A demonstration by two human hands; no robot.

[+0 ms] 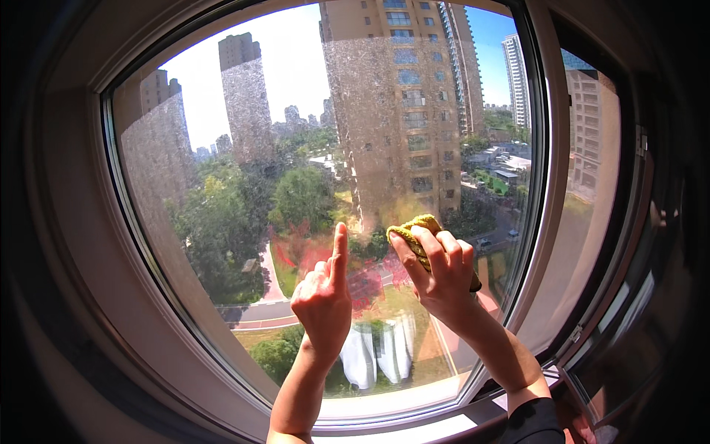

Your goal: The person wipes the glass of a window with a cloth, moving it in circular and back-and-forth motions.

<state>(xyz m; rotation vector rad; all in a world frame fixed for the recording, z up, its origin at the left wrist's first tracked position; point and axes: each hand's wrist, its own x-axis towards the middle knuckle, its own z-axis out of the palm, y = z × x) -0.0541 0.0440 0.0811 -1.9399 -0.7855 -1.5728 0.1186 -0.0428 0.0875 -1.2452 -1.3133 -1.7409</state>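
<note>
In front of me is a large window pane (288, 144), its middle band hazy with whitish specks and streaks. My right hand (446, 269) holds a folded yellow cloth (417, 236) up at the glass, right of the pane's centre. Part of the cloth is hidden behind the fingers. To its left, my left hand (324, 297) is raised with the index finger pointing up and the other fingers curled. Nothing shows in that hand. Whether its fingertip touches the glass cannot be made out. Reddish and white reflections overlap the outdoor view around both hands.
A pale window frame (77, 233) surrounds the pane. To the right, an opening stands beside a hinged dark-framed sash (621, 333). The sunlit sill (388, 435) runs below my forearms. Tall buildings (388, 111), trees and a road lie far below outside.
</note>
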